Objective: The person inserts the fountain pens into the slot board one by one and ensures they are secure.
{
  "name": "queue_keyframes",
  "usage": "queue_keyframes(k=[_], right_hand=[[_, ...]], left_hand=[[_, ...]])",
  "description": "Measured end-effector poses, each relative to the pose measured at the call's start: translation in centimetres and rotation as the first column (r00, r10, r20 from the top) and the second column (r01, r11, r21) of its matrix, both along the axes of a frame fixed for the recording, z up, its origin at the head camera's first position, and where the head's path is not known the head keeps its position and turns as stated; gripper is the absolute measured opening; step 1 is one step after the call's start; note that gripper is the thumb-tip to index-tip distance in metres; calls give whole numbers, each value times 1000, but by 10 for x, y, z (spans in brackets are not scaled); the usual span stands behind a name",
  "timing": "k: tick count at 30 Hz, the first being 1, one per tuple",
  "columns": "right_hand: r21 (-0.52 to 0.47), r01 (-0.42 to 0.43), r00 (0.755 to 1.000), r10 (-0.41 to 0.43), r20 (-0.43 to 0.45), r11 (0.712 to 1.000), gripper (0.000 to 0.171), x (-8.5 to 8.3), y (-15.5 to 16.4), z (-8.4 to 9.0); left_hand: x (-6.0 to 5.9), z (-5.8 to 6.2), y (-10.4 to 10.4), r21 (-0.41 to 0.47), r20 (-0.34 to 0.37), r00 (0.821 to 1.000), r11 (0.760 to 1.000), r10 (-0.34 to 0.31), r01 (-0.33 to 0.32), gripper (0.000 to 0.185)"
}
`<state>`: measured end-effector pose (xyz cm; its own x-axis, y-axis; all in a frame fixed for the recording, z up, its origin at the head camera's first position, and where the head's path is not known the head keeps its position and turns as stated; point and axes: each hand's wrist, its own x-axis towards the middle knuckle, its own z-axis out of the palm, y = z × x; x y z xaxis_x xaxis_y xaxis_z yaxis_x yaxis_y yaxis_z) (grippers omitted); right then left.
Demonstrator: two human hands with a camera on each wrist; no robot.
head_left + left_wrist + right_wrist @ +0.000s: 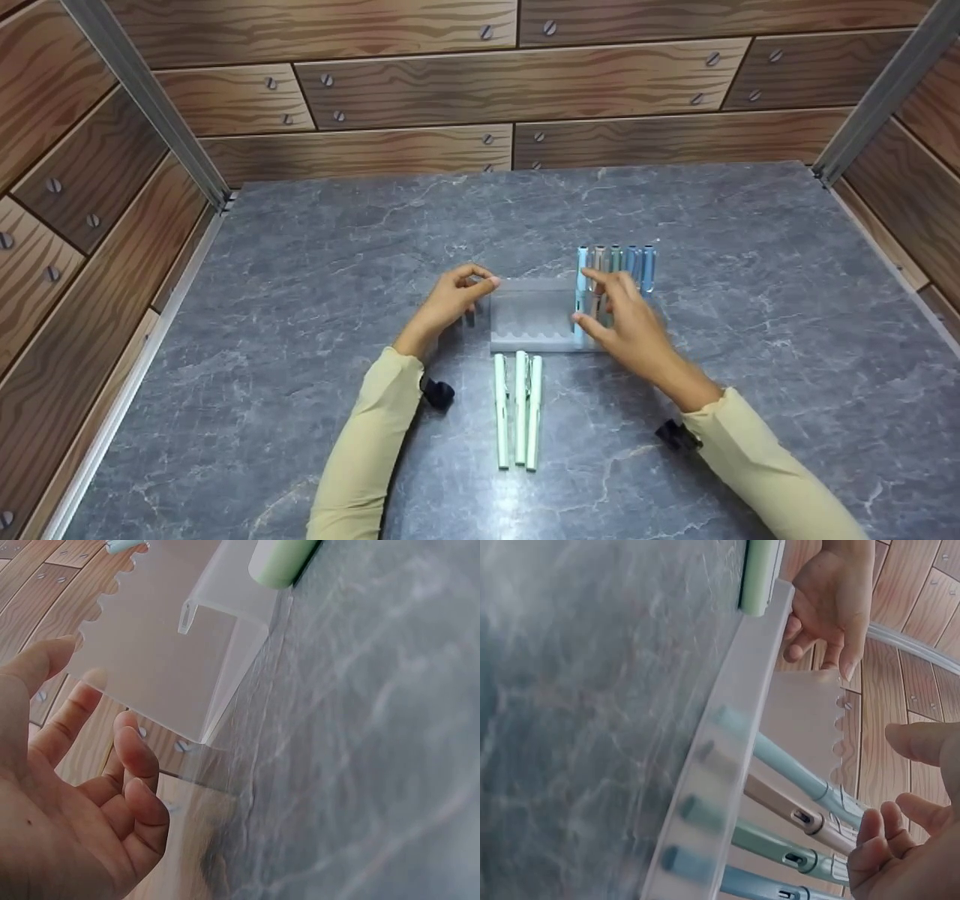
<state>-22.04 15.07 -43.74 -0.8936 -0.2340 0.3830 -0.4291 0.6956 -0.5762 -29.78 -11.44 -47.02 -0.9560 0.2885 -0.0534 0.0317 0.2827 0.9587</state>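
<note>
A clear pen stand (532,311) with notched edges sits mid-table. My left hand (457,292) pinches its upper left corner between thumb and index finger (71,709), the other fingers curled loosely beneath. Over the right part of the stand is my right hand (626,322), thumb and fingers spread apart beside a light blue pen (581,262). That pen lies slanted in a notch, the leftmost of a row. Right of it stand a brownish pen (780,806), a green pen (780,846) and blue pens (649,266), partly hidden by the hand in the head view.
Three mint green pens (501,420) lie side by side on the grey marbled table (300,300), just in front of the stand. Wood-patterned panels (420,82) rise behind the table and at both sides, with metal posts (142,97) at the corners.
</note>
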Motion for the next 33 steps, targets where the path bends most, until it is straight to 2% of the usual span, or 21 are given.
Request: queue_keyframes(k=[7,15,17,24,33], right_hand=[[-48,-36,995,40,88,998,68,9,-6,-3],[-111,-94,975,114,189,989,74,19,-14,-5],[-122,-115,963,141,229,986,74,21,-16,-5],[-160,-161,896,213,389,974,78,27,-21,-9],[-149,-189,832,239,501,971,82,32,-27,-16]], left_hand=[[0,1,0,1,2,1000,1000,-2,2,24],[-1,-1,-1,3,-8,1000,1000,-7,7,24],[-1,-2,-1,2,-7,1000,1000,-7,7,24],[0,0,-1,14,-8,1000,1000,-2,2,24],[1,1,0,14,2,1000,1000,2,-2,23]])
